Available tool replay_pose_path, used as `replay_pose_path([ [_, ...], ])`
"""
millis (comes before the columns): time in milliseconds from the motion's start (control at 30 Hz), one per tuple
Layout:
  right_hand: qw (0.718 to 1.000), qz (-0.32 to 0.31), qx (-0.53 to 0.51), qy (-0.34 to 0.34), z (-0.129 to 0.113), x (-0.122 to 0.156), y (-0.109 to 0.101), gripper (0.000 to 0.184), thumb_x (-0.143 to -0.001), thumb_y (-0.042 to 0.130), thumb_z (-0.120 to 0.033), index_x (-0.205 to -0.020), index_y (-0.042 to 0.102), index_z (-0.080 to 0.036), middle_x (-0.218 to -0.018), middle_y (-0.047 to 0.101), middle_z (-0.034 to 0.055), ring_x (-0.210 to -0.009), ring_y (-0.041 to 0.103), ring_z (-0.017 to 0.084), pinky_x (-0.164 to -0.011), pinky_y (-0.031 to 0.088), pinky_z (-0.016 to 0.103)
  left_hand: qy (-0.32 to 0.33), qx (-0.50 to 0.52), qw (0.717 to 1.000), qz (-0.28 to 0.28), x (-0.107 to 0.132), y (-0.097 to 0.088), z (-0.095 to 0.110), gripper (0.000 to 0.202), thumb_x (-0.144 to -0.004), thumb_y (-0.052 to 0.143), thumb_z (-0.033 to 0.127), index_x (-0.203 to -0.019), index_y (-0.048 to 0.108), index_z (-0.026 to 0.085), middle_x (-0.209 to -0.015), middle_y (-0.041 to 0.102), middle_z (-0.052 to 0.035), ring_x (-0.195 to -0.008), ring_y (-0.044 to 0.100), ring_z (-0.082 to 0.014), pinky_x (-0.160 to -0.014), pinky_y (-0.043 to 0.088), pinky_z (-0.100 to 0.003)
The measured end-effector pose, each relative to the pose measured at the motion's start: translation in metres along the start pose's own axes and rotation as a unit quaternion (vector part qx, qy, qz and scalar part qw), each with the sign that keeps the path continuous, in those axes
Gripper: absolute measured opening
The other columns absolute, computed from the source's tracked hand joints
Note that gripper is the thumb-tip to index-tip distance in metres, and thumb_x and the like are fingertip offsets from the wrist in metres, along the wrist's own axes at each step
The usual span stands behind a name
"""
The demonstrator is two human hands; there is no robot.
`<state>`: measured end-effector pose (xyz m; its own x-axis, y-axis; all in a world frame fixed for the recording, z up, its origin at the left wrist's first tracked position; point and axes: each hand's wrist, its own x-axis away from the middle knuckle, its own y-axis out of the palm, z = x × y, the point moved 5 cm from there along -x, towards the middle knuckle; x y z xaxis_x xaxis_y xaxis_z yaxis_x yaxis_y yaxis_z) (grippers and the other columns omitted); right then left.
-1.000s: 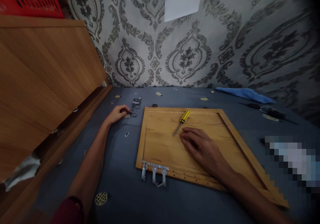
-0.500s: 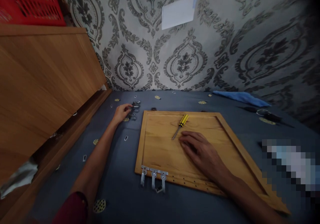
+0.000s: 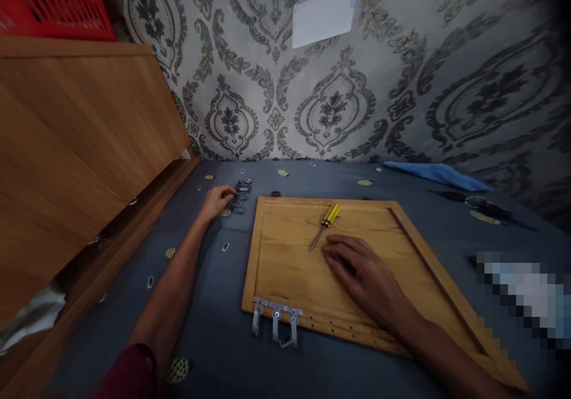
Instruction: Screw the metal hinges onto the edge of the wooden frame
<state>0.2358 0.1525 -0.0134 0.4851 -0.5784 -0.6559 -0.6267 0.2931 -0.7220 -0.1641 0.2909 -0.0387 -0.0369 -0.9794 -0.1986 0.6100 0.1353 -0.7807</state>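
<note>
A framed wooden panel (image 3: 285,256) lies flat on a blue-grey patterned cloth. My right hand (image 3: 361,274) rests palm down on it, fingers stretched flat, just right of a yellow-handled screwdriver (image 3: 325,225) that lies on the panel. Three metal brackets (image 3: 275,320) hang off the panel's near edge. My left hand (image 3: 217,200) reaches to the far left of the panel, its fingers curled and pinched at a small pile of metal hooks (image 3: 241,195); which piece it grips is too small to tell.
A wooden cabinet side (image 3: 84,131) rises at the left, with a red crate (image 3: 53,6) on top. A blue cloth (image 3: 437,173) and dark tools (image 3: 482,204) lie at the far right. Small screws and fittings (image 3: 225,246) dot the cloth. Patterned wallpaper stands behind.
My left hand has shifted slightly away from me, up to the pile of metal hooks. The right hand stays flat on the panel. The view has shifted a little.
</note>
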Motion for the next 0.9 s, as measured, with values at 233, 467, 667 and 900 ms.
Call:
replay_pose_path([
  [233,1.0,-0.002,0.002,-0.006,0.0,0.0,0.0,0.026,-0.105,0.051,-0.024,-0.097,0.075,-0.018,-0.106,0.079,0.0145,-0.098,0.078,0.028,-0.084,0.068,0.043,0.005,0.029,1.0,-0.004,0.0,-0.003,-0.007,0.04,-0.102,0.069,0.039,-0.135,0.063,0.018,-0.135,0.066,-0.0115,-0.115,0.069,-0.0263,-0.097,0.061,-0.049],
  [467,1.0,0.0,-0.002,-0.004,0.0,0.0,0.0,0.025,-0.105,0.051,-0.023,-0.098,0.074,-0.019,-0.105,0.08,0.0138,-0.1,0.077,0.028,-0.085,0.067,0.042,0.022,0.057,0.995,-0.073,0.01,-0.01,0.0,0.039,-0.102,0.069,0.04,-0.134,0.064,0.017,-0.134,0.067,-0.0111,-0.114,0.069,-0.0263,-0.096,0.062,-0.048],
  [667,1.0,0.0,-0.01,-0.001,0.002,0.001,0.001,0.025,-0.104,0.052,-0.023,-0.097,0.075,-0.018,-0.105,0.08,0.0149,-0.099,0.077,0.029,-0.084,0.067,0.044,0.023,0.073,0.992,-0.105,0.018,-0.015,0.003,0.039,-0.102,0.069,0.04,-0.133,0.064,0.017,-0.133,0.067,-0.0109,-0.114,0.069,-0.0263,-0.096,0.062,-0.048],
  [900,1.0,-0.002,-0.022,0.009,0.002,0.001,0.001,0.026,-0.104,0.051,-0.022,-0.095,0.076,-0.017,-0.104,0.08,0.0158,-0.1,0.076,0.029,-0.085,0.066,0.043,0.023,0.082,0.991,-0.104,0.027,-0.013,-0.002,0.038,-0.102,0.069,0.039,-0.133,0.064,0.017,-0.133,0.067,-0.011,-0.113,0.07,-0.0256,-0.095,0.062,-0.047],
])
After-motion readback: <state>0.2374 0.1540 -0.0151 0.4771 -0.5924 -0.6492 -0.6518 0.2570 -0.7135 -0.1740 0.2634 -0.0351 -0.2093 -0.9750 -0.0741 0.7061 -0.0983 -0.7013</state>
